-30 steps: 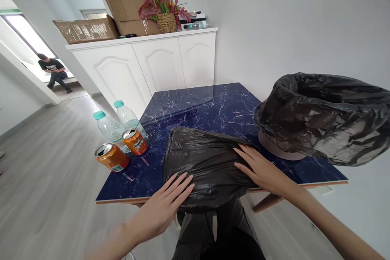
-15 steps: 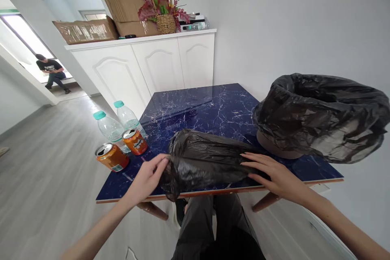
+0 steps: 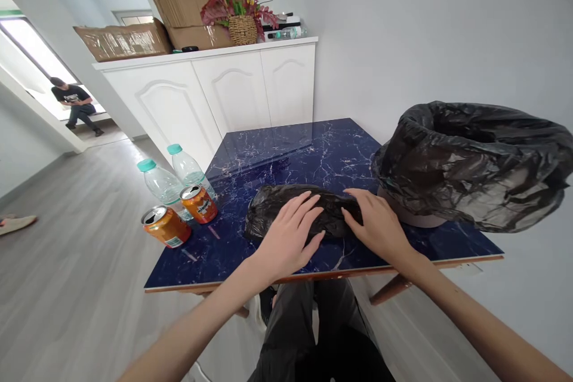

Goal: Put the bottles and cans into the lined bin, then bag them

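Observation:
A black plastic bag [image 3: 273,203], folded into a narrow strip, lies across the blue marbled table [image 3: 286,155] in front of me. My left hand [image 3: 293,233] rests on its middle, fingers stretched out and spread. On the bag's right end lies my right hand [image 3: 376,221], its fingers apart and slightly bent. Parts of the bag are covered by both hands. Just right of my right hand stands a bin lined with another black bag [image 3: 465,173], its top wide and the bag's edge draped over the outside.
At the table's left stand two orange cans [image 3: 165,227] and two clear bottles with teal caps [image 3: 161,182]. Behind is a white cabinet [image 3: 179,95] bearing cardboard boxes [image 3: 125,42] and a flower basket [image 3: 243,30]. A person [image 3: 74,104] sits far left.
The near flap of the black bag has been folded over, away from me, making it narrower. My left hand let go of the bag's left edge and moved right onto its middle.

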A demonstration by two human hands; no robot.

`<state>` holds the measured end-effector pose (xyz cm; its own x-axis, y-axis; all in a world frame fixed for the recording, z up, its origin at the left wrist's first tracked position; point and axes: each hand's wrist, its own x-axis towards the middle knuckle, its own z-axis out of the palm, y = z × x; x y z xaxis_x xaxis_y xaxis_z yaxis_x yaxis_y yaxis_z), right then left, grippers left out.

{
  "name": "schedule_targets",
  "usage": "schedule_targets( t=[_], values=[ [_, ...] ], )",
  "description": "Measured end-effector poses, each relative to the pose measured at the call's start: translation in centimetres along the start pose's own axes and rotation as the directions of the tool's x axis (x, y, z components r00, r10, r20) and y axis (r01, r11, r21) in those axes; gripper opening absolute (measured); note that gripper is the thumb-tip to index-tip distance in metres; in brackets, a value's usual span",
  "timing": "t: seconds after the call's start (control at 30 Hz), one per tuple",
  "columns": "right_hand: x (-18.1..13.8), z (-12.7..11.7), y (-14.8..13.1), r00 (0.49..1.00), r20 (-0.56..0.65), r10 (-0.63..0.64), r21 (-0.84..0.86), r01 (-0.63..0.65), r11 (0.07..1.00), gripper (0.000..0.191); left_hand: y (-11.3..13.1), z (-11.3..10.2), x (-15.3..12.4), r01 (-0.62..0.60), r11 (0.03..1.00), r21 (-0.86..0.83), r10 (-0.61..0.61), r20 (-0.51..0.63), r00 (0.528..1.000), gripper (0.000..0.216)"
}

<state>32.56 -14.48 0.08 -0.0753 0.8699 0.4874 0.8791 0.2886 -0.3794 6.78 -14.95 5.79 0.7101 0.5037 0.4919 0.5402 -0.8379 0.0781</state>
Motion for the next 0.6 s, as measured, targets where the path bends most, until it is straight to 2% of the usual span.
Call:
schedule_targets(
  t=[0.07,0.13,0.23,0.3,0.4,0.6],
  values=[
    [0.1,0.5,-1.1,0.989,0.011,-0.145,0.031,0.144,0.989,0.055,-0.7,2.5,1.2,0.036,0.999,0.02,-0.037,0.067,0.997,0.05],
    [0.4,1.2,-1.4,0.974,0.081,-0.21,0.034,0.208,0.978,0.06,-2.0,4.6,2.5,0.059,0.997,0.051,-0.064,0.114,0.991,0.054],
    [0.9,2.9,-0.3,0.962,0.191,-0.197,-0.021,0.205,0.979,0.064,-4.2,6.9,3.5,0.119,0.986,0.113,-0.139,0.192,0.972,0.059],
    [1.0,3.9,1.0,0.955,0.257,-0.148,-0.064,0.17,0.983,0.066,-5.6,7.8,3.1,0.218,0.967,0.131,-0.246,0.264,0.933,0.064],
    [0.8,4.9,3.1,0.943,0.321,-0.085,-0.088,0.119,0.989,0.07,-7.8,8.4,0.8,0.369,0.922,0.114,-0.386,0.319,0.866,0.07],
    [1.1,5.2,5.2,0.921,0.372,-0.113,-0.026,0.132,0.991,0.071,-12.5,6.7,-3.7,0.402,0.895,0.192,-0.438,0.218,0.872,0.066]
  ],
)
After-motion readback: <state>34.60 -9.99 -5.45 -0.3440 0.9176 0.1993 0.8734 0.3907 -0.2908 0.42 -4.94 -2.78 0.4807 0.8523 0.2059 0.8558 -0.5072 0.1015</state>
